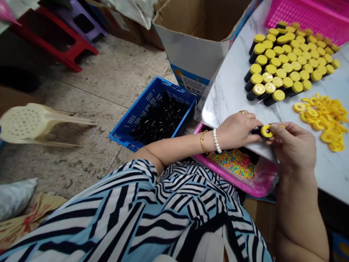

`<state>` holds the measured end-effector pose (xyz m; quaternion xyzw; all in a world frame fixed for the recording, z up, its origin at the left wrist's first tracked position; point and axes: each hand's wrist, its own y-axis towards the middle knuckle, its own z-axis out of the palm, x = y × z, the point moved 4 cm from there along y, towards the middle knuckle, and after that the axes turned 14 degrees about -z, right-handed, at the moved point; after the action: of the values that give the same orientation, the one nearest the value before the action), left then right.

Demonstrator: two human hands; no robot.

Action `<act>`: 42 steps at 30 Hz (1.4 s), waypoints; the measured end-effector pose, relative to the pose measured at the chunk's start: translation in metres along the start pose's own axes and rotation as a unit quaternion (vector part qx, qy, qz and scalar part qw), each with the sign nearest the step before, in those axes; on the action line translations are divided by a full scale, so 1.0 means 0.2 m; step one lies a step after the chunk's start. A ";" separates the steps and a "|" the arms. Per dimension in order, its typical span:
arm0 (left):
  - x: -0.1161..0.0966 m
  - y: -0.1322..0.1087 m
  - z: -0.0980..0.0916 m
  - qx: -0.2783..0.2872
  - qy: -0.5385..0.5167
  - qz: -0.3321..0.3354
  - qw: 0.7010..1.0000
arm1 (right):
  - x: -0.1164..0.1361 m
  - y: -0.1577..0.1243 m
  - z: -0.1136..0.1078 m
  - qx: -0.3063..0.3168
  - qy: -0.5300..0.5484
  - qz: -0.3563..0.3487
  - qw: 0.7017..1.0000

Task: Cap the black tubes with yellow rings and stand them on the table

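My left hand (241, 129) is closed around a black tube (255, 131), held sideways over the table's near edge. A yellow ring-shaped cap (266, 131) with a hole in its middle sits at the tube's right end. The fingers of my right hand (294, 142) pinch at that end, and a bit of yellow shows by the fingertips. Right of my hands lies a heap of loose yellow caps (324, 116). Beyond it, many black tubes with yellow tops (289, 62) stand upright in a cluster. Below my hands is a pink tray (231, 178) of small colourful beads (234, 162).
A blue basket (117, 136) full of black tubes stands on the floor to the left. Behind it is a large open cardboard box (191, 54). A pink basket (308, 18) sits at the table's far side. A cream stool (24, 122) and red stool (65, 40) stand further left.
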<state>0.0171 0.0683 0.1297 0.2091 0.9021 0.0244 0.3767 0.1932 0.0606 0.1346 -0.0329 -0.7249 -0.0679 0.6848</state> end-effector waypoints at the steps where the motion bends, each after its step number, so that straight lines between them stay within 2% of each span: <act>1: 0.00 0.00 0.00 0.000 0.000 0.000 1.000 | 0.00 0.00 0.00 -0.006 -0.005 -0.007 1.000; 6: -0.03 -0.02 -0.05 0.017 -0.005 -0.003 1.000 | 0.00 -0.03 0.00 -0.008 -0.048 -0.027 0.998; 9: -0.06 -0.01 -0.09 0.077 -0.081 -0.055 0.992 | 0.02 -0.05 0.02 0.001 -0.047 -0.021 0.999; 11: -0.06 0.01 -0.08 0.122 -0.168 -0.130 0.970 | 0.03 -0.06 0.02 0.011 -0.052 -0.013 0.999; 13: -0.06 0.03 -0.05 0.150 -0.253 -0.198 0.935 | 0.03 -0.06 0.03 0.022 -0.073 -0.015 0.997; 15: -0.06 0.04 -0.02 0.171 -0.306 -0.233 0.907 | 0.03 -0.06 0.02 0.028 -0.092 -0.033 0.995; 17: -0.06 0.02 0.00 0.187 -0.313 -0.242 0.899 | 0.02 -0.06 0.01 0.032 -0.106 -0.040 0.993; 20: -0.07 -0.01 -0.01 0.161 -0.256 -0.211 0.930 | -0.01 -0.06 0.01 0.036 -0.115 -0.032 0.992; 23: -0.07 -0.04 -0.02 0.071 -0.129 -0.121 0.982 | -0.03 -0.07 -0.01 0.029 -0.110 -0.048 0.992; 25: -0.06 -0.04 -0.01 0.024 -0.057 -0.078 0.995 | -0.04 -0.06 -0.04 0.043 -0.059 -0.035 0.997; 29: -0.04 -0.05 0.03 0.002 -0.009 -0.052 0.999 | -0.06 0.00 -0.12 0.141 0.054 0.058 0.987; 31: -0.04 -0.06 0.03 0.002 0.003 -0.050 0.999 | -0.05 0.05 -0.14 0.196 0.038 0.096 0.975; 34: -0.04 -0.07 0.04 0.005 0.014 -0.049 0.999 | -0.01 0.09 -0.10 0.262 -0.003 0.135 0.956; 36: -0.05 -0.07 0.04 0.003 0.017 -0.048 0.999 | 0.01 0.09 -0.06 0.273 -0.064 0.120 0.952; 39: -0.07 -0.07 0.06 0.004 0.024 -0.052 0.998 | 0.02 0.05 -0.02 0.258 -0.163 0.068 0.950; 42: -0.08 -0.06 0.05 0.025 0.031 -0.054 0.998 | -0.02 -0.04 -0.01 0.244 -0.184 0.047 0.951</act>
<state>0.0299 0.0498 0.1306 0.1690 0.9236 -0.0123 0.3440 0.1948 0.0531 0.1304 0.0895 -0.8304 0.1506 0.5290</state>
